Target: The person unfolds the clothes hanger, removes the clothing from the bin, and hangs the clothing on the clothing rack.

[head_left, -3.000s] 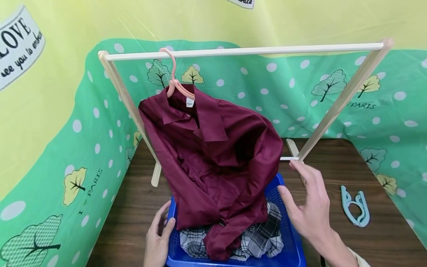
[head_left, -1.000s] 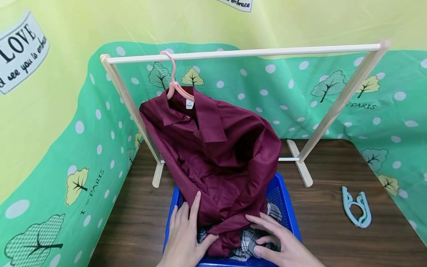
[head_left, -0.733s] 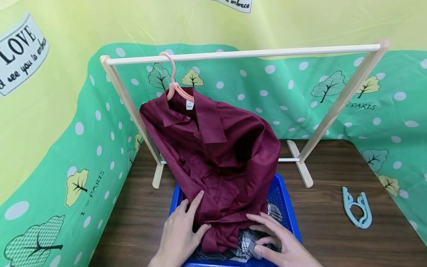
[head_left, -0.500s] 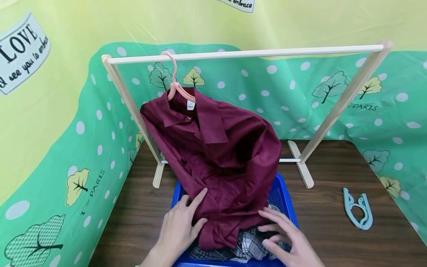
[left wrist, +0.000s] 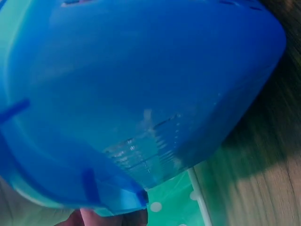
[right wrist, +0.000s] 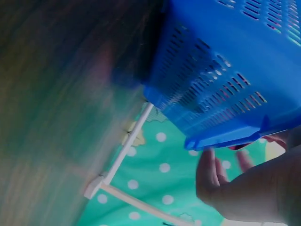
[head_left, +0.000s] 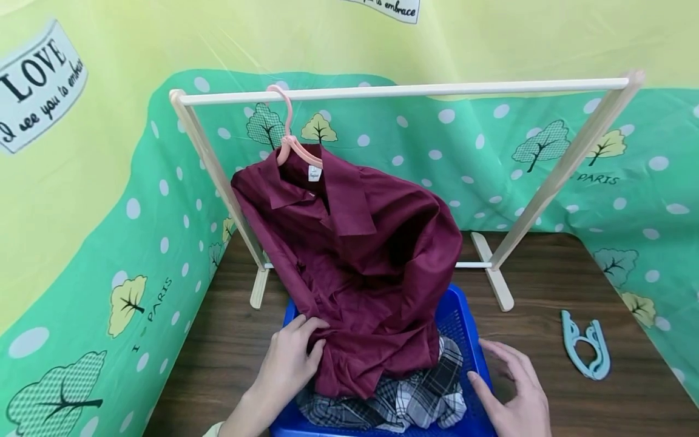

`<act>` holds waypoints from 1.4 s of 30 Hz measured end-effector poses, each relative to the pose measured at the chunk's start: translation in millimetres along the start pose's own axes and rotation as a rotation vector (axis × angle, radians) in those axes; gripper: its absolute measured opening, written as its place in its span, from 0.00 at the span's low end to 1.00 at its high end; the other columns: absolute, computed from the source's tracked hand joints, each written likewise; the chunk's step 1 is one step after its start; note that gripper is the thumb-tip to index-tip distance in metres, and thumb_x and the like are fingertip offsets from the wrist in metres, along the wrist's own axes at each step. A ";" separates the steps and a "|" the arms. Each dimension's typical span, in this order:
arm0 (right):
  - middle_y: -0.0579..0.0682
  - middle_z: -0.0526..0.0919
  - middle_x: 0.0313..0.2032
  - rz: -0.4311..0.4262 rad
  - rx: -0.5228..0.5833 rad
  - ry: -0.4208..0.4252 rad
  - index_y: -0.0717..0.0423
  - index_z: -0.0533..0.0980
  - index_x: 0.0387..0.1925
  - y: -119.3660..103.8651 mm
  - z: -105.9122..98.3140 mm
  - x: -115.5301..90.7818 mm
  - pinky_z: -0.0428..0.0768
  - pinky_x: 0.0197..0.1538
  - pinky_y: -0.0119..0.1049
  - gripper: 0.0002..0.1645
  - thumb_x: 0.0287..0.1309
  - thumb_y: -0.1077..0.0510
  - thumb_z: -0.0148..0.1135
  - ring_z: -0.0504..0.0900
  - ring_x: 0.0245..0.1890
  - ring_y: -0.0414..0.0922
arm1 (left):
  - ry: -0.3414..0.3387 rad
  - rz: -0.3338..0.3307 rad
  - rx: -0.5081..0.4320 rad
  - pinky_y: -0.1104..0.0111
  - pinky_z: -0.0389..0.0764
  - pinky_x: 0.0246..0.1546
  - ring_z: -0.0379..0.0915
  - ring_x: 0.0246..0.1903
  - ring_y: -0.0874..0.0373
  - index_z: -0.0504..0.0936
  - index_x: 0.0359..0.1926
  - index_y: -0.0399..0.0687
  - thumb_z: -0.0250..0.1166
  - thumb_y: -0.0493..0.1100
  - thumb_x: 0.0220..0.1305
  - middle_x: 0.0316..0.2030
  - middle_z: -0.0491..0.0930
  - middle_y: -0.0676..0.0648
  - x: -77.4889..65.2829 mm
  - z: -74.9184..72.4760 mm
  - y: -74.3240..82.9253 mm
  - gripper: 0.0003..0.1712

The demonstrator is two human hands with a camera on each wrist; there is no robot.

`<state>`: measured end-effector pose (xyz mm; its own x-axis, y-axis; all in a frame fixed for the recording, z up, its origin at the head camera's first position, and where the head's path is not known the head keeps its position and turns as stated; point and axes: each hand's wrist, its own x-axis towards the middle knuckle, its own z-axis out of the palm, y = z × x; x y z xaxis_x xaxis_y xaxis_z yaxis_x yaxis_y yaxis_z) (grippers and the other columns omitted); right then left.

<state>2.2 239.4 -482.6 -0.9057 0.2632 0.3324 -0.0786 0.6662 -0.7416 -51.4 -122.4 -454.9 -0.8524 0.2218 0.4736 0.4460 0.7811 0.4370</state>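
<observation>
A maroon collared shirt point(head_left: 355, 291) hangs by a pink hanger point(head_left: 289, 143) toward the left of the rack's bar. Its lower part lies gathered in a blue basket point(head_left: 469, 346), over crumpled plaid cloth point(head_left: 406, 403). My left hand point(head_left: 289, 358) is at the shirt's lower left, with curled fingers and thumb pinching the cloth near the basket's left rim. My right hand point(head_left: 516, 385) is beside the basket's right rim, thumb and fingers apart with nothing held. In the right wrist view its fingers point(right wrist: 207, 174) show just past the basket rim.
A white and wooden garment rack point(head_left: 404, 91) stands behind the basket on a dark wood table point(head_left: 546, 273). To the right lies a light blue folding hanger point(head_left: 587, 349). Patterned green and yellow fabric point(head_left: 131, 267) encloses the back and sides.
The right hand has left the shirt's lower right and moved right, outside the basket rim. The left hand's fingers have curled in on the cloth. The shirt's hanging lower end is now folded higher.
</observation>
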 end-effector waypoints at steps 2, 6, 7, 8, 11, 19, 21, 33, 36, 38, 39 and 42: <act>0.55 0.82 0.60 0.101 -0.041 -0.080 0.58 0.80 0.71 3.2 -0.4 1.0 0.76 0.45 0.16 0.41 0.55 0.66 0.86 0.74 0.51 0.20 | 0.002 -0.024 -0.036 0.59 0.88 0.33 0.88 0.34 0.53 0.90 0.39 0.51 0.81 0.26 0.52 0.36 0.85 0.52 1.8 -0.4 -1.2 0.19; 0.64 0.84 0.61 0.247 -0.075 -0.232 0.57 0.72 0.78 9.5 -1.5 5.5 0.82 0.40 0.25 0.45 0.64 0.58 0.82 0.79 0.44 0.24 | 0.025 -0.066 -0.109 0.62 0.85 0.35 0.85 0.34 0.58 0.91 0.37 0.54 0.79 0.25 0.51 0.35 0.86 0.54 6.7 -4.7 -3.6 0.19; 0.65 0.85 0.60 0.271 -0.078 -0.255 0.57 0.71 0.79 10.4 -1.8 6.5 0.83 0.39 0.26 0.44 0.66 0.57 0.81 0.80 0.42 0.25 | 0.029 -0.079 -0.128 0.63 0.85 0.35 0.85 0.34 0.59 0.91 0.37 0.54 0.79 0.25 0.52 0.35 0.87 0.54 8.2 -6.2 -4.3 0.19; 0.66 0.86 0.60 0.288 -0.072 -0.271 0.57 0.71 0.79 11.1 -2.0 7.4 0.83 0.39 0.27 0.44 0.67 0.58 0.80 0.80 0.41 0.25 | 0.032 -0.096 -0.152 0.64 0.84 0.34 0.83 0.33 0.60 0.91 0.37 0.55 0.79 0.25 0.52 0.35 0.87 0.54 9.7 -8.0 -5.0 0.19; 0.67 0.87 0.59 0.314 -0.061 -0.297 0.56 0.70 0.80 12.4 -2.3 8.8 0.84 0.39 0.28 0.43 0.69 0.58 0.77 0.81 0.39 0.24 | 0.017 -0.185 -0.273 0.69 0.82 0.28 0.81 0.27 0.66 0.92 0.38 0.55 0.78 0.25 0.56 0.37 0.88 0.51 15.1 -14.2 -6.2 0.19; 0.67 0.86 0.61 0.386 -0.064 -0.357 0.56 0.67 0.82 12.3 -2.1 12.5 0.83 0.41 0.28 0.44 0.71 0.57 0.75 0.89 0.46 0.43 | 0.036 -0.463 -0.733 0.61 0.90 0.27 0.88 0.27 0.62 0.93 0.45 0.41 0.71 0.22 0.68 0.43 0.88 0.38 36.1 -29.8 -10.7 0.13; 0.68 0.86 0.62 0.397 -0.066 -0.367 0.56 0.66 0.83 12.1 -2.2 13.1 0.83 0.41 0.28 0.45 0.72 0.57 0.75 0.90 0.49 0.50 | 0.065 -0.493 -0.787 0.62 0.91 0.30 0.89 0.32 0.62 0.92 0.48 0.35 0.70 0.22 0.69 0.45 0.88 0.37 42.4 -33.7 -13.5 0.12; 0.69 0.84 0.64 0.420 -0.059 -0.397 0.55 0.64 0.84 10.2 -2.4 14.5 0.83 0.41 0.28 0.45 0.73 0.56 0.73 0.90 0.53 0.56 | 0.278 -0.613 -0.985 0.67 0.91 0.35 0.86 0.33 0.63 0.88 0.51 0.30 0.66 0.22 0.73 0.40 0.86 0.49 82.8 -61.4 -44.0 0.11; 0.70 0.84 0.64 0.422 -0.057 -0.401 0.55 0.64 0.84 9.7 -2.8 14.9 0.83 0.41 0.28 0.45 0.74 0.56 0.73 0.90 0.53 0.56 | 0.343 -0.647 -1.020 0.68 0.91 0.37 0.86 0.34 0.63 0.90 0.47 0.42 0.66 0.23 0.74 0.39 0.84 0.49 90.6 -59.5 -54.4 0.13; 0.70 0.84 0.64 0.419 -0.053 -0.398 0.55 0.64 0.84 9.5 -3.1 14.6 0.83 0.41 0.28 0.45 0.73 0.56 0.74 0.90 0.53 0.56 | 0.375 -0.680 -1.052 0.68 0.91 0.40 0.87 0.37 0.62 0.90 0.46 0.46 0.66 0.24 0.75 0.40 0.83 0.48 94.5 -55.8 -61.1 0.14; 0.70 0.84 0.64 0.419 -0.051 -0.397 0.55 0.64 0.84 9.5 -3.2 14.4 0.83 0.41 0.28 0.45 0.73 0.56 0.74 0.90 0.53 0.55 | 0.387 -0.695 -1.070 0.68 0.91 0.42 0.87 0.39 0.62 0.89 0.46 0.47 0.65 0.24 0.75 0.42 0.83 0.48 96.0 -53.3 -64.6 0.14; 0.69 0.84 0.63 0.419 -0.042 -0.398 0.54 0.64 0.84 9.8 -3.1 13.9 0.83 0.41 0.28 0.45 0.73 0.56 0.74 0.90 0.52 0.54 | 0.405 -0.738 -1.145 0.69 0.90 0.46 0.87 0.44 0.63 0.88 0.48 0.45 0.63 0.24 0.77 0.45 0.83 0.49 97.2 -44.4 -74.6 0.14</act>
<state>-9.9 251.7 -483.4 -0.9434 0.2335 -0.2354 0.3299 0.5912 -0.7359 -155.4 -185.0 -407.5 -0.9344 -0.3545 -0.0346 0.0778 -0.2981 0.9514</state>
